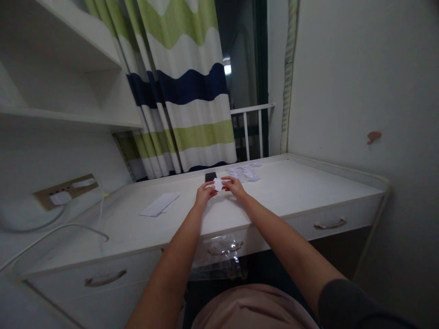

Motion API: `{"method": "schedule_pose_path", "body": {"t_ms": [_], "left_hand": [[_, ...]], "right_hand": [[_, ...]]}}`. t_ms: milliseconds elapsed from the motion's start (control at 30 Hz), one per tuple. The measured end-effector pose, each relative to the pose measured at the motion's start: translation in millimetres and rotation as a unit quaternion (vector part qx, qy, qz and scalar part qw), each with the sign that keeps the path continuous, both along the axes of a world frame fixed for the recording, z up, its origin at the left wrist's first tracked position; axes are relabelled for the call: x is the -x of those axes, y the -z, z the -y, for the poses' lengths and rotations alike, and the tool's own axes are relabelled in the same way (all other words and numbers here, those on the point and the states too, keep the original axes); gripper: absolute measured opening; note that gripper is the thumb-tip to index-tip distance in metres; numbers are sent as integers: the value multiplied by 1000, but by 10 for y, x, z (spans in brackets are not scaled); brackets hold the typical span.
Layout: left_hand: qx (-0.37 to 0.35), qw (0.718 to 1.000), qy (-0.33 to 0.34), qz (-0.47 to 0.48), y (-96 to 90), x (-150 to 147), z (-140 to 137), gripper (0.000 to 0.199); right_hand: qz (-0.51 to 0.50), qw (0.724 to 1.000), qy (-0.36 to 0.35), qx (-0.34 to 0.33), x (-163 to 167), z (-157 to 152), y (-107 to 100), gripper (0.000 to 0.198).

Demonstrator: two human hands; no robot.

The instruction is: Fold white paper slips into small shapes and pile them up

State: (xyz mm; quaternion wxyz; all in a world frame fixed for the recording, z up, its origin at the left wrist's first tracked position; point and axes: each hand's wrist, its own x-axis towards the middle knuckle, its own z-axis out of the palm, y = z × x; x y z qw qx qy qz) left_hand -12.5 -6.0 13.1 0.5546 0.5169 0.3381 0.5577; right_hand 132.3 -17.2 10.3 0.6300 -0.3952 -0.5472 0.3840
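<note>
A small folded piece of white paper (pixel 218 184) is held up between my two hands, just above the desk. My left hand (pixel 205 192) pinches its left edge between thumb and fingers. On the opposite edge, my right hand (pixel 233 186) grips the same paper with thumb and forefinger. Right behind the hands lies a black phone-like object (pixel 210 176), partly covered by them. A stack of flat white paper sheets (pixel 160 204) rests to the left of my left hand. Beyond my right hand is a loose pile of crumpled or folded white paper pieces (pixel 245 172).
The white desk (pixel 302 183) has drawers along its front, and a clear plastic bag (pixel 226 251) hangs at the middle handle. A white cable (pixel 75 225) crosses the left end. Shelves (pixel 68 116) overhang on the left; a striped curtain (pixel 195 87) hangs behind the desk.
</note>
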Motion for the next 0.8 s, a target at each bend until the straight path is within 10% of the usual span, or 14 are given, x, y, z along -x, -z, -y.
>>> {"method": "schedule_pose_path", "body": {"t_ms": [800], "left_hand": [[-51, 998, 15, -31, 34, -3, 2, 40]], "right_hand": [[8, 1000, 5, -25, -14, -23, 1, 16]]}}
